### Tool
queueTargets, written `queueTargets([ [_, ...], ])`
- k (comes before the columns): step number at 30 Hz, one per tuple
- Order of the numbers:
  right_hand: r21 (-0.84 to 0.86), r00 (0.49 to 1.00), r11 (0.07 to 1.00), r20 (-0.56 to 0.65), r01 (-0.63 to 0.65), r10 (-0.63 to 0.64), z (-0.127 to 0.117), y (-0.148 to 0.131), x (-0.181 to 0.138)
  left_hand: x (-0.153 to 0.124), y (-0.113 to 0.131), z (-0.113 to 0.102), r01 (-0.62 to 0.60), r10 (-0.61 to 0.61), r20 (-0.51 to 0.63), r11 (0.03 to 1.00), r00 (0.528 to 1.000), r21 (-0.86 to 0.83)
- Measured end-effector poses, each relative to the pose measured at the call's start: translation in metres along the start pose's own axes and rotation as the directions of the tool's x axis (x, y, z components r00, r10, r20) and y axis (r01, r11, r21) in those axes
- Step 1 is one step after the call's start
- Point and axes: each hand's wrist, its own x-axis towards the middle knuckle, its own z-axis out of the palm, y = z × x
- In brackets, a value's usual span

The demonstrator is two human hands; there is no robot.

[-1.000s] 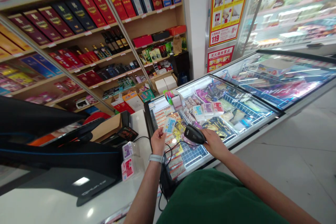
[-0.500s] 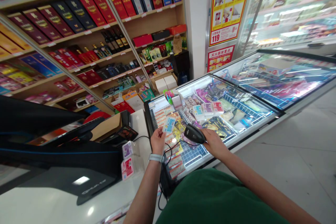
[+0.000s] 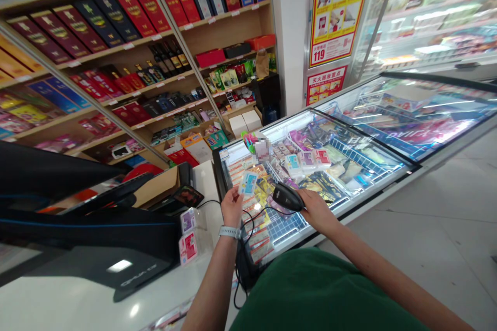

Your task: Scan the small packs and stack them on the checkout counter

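My left hand (image 3: 232, 207), with a watch on the wrist, pinches a small clear plastic box with a blue-and-white label (image 3: 248, 183). It is held over the near left end of the glass-topped freezer (image 3: 388, 176). In my right hand (image 3: 316, 209) is a black barcode scanner (image 3: 287, 196), its head pointing left toward the box; its cable loops down to the left. Beyond the scanner, three similar boxes with blue, purple and red labels (image 3: 307, 160) sit in a row on the glass. Two more, a purple-labelled box (image 3: 188, 220) and a red-labelled box (image 3: 188, 246), lie on the white counter.
A dark checkout terminal (image 3: 97, 248) stands on the counter (image 3: 70, 305) at left, with an open cardboard box (image 3: 159, 186) behind it. Shelves of boxed bottles (image 3: 116, 20) line the back wall. A pixelated bag (image 3: 261, 149) lies on the freezer's far edge.
My left hand has shifted slightly left with the blue-labelled box. My right hand and the barcode scanner stay almost still.
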Motion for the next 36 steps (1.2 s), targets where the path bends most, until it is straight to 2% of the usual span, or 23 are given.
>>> queueTargets([
  [14, -0.016, 1.0, 1.0, 0.012, 0.0, 0.0, -0.0004, -0.0008, -0.0008, 0.0008, 0.0012, -0.0019, -0.025, 0.028, -0.041, 0.998, 0.999, 0.064],
  [22, -0.026, 1.0, 1.0, 0.017, -0.002, 0.003, -0.0017, -0.0032, -0.0004, -0.0007, 0.0021, -0.0009, 0.0, 0.0, -0.021, 1.0, 1.0, -0.001],
  [36, -0.023, 1.0, 1.0, 0.014, 0.003, -0.003, -0.0002, -0.0021, -0.0011, 0.0006, 0.0008, -0.0013, 0.015, -0.015, -0.03, 1.0, 0.999, 0.007],
])
